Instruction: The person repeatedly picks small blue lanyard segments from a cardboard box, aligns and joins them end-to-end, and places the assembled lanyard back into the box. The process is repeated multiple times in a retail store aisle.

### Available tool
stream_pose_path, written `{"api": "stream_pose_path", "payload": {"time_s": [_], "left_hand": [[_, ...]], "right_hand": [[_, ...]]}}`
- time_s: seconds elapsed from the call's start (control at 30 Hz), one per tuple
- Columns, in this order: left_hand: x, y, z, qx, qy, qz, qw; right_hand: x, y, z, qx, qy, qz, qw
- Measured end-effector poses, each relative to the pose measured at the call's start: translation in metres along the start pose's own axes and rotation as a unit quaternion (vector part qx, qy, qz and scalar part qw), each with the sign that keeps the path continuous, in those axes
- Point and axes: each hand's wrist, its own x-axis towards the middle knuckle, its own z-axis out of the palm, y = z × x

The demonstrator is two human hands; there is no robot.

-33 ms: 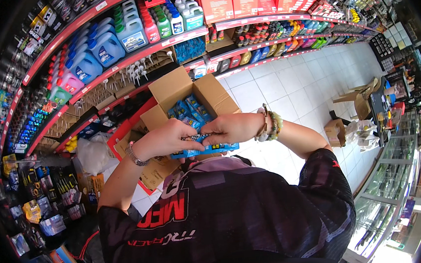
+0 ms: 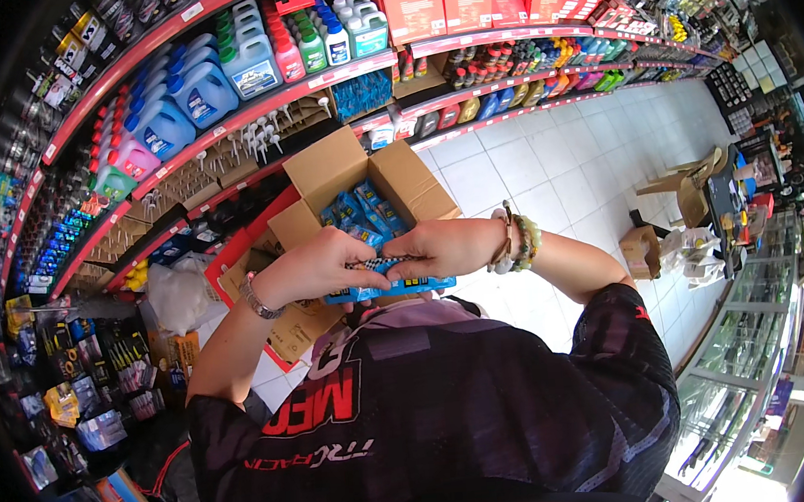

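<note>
In front of my chest, both hands are closed on a blue package (image 2: 423, 283) with a black-and-white checkered strip along its top. My left hand (image 2: 327, 261), with a metal watch at the wrist, pinches the strip near its middle. Close beside it, my right hand (image 2: 441, 246) grips the same strip; beaded bracelets (image 2: 519, 242) circle that wrist. Just beyond the hands stands an open cardboard box (image 2: 328, 169), its flaps spread. Several blue packets (image 2: 366, 211) lie inside it. My fingers and palms hide part of the package.
Shelves with red edges (image 2: 223, 131) curve along the far side, bearing jugs (image 2: 204, 95), bottles and red packs (image 2: 469, 2). A flattened brown carton (image 2: 300, 330) and a clear plastic bag (image 2: 179, 297) lie left of the box. Glass display cases (image 2: 740, 347) and a chair (image 2: 685, 186) stand at right.
</note>
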Motion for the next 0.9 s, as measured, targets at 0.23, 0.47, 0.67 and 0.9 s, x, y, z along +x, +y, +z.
{"api": "stream_pose_path", "payload": {"time_s": [0.23, 0.47, 0.67, 0.9], "left_hand": [[0.0, -0.004, 0.006, 0.105, 0.038, 0.095, 0.989], [-0.011, 0.005, 0.008, -0.075, 0.104, 0.13, 0.983], [-0.031, -0.001, 0.005, -0.26, 0.292, 0.136, 0.911], [-0.018, -0.033, 0.012, -0.204, 0.47, 0.196, 0.836]], "right_hand": [[0.004, 0.001, 0.007, 0.081, -0.052, -0.046, 0.994], [-0.001, -0.007, 0.003, -0.084, 0.114, -0.108, 0.984], [-0.019, -0.014, -0.008, 0.165, 0.232, -0.134, 0.949], [0.03, 0.019, 0.004, -0.255, 0.348, -0.072, 0.9]]}}
